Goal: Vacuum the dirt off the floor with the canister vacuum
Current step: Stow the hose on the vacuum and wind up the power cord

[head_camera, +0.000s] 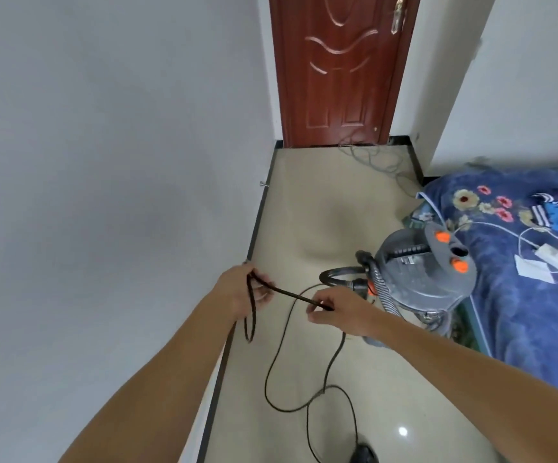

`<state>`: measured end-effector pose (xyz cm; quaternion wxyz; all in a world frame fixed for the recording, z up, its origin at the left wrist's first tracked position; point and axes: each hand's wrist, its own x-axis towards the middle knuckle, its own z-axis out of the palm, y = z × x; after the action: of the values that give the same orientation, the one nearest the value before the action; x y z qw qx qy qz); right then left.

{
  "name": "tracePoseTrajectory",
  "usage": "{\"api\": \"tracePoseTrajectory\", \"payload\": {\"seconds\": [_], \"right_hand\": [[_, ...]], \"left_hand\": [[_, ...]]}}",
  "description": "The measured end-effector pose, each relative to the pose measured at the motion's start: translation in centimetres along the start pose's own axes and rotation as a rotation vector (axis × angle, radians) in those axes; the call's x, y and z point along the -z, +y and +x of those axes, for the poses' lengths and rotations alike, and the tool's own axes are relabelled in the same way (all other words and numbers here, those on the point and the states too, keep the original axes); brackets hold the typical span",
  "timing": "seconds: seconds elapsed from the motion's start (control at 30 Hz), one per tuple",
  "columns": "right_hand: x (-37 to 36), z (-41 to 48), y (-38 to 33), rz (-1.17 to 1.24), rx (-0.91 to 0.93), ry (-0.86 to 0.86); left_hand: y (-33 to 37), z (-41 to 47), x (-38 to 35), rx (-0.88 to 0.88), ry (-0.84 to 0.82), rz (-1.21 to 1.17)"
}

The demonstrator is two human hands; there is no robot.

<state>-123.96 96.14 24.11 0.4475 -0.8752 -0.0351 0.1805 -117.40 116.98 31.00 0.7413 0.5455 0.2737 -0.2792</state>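
Fingers [264,296] of left hand [237,289]: curled round hanging loops of thin black power cord [297,296]. Right hand [337,309]: fingertips pinching the taut stretch between hands, slack curving over glossy beige floor [304,195] below. Canister vacuum [421,279]: grey round drum, ribbed hose [382,289], just right of right hand.
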Motion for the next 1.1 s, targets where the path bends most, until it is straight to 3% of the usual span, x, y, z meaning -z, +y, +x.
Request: {"api": "tracePoseTrajectory", "payload": {"seconds": [0.1,0.2,0.37,0.5,0.6,0.77,0.83,0.93,1.03,1.1], "right_hand": [[3.4,2.6,6.2,-0.117,-0.230,0.134],[5.9,2.9,11.4,-0.228,-0.416,0.073],[6.0,6.3,14.0,-0.054,-0.551,0.149],[6.4,9.0,15.1,-0.169,-0.653,0.157],[8.3,10.6,16.7,-0.152,-0.847,0.356],[12.8,11.6,18.5,0.175,-1.034,0.726],[15.0,13.4,16.9,0.334,-1.018,0.858],[17.9,17.3,11.3,0.573,-0.937,0.868],[21.7,20.0,6.2,0.915,-0.683,0.883],[23.7,20.9,4.0,1.011,-0.492,0.922]], "left_hand": [[6.4,2.2,-0.8,-0.079,-0.043,-0.074],[12.0,3.1,-0.3,-0.148,-0.097,0.090],[16.5,6.9,-3.8,-0.228,-0.143,0.366],[21.2,11.8,-6.0,-0.246,-0.123,0.390],[25.6,16.5,-6.8,-0.280,-0.139,0.533],[34.0,24.1,-8.7,-0.314,-0.243,0.696],[34.1,26.7,-9.9,-0.316,-0.282,0.773],[31.5,29.9,-12.4,-0.277,-0.353,0.893],[28.6,32.4,-15.1,-0.176,-0.399,0.918],[27.0,33.5,-17.1,-0.078,-0.429,0.878]]}}
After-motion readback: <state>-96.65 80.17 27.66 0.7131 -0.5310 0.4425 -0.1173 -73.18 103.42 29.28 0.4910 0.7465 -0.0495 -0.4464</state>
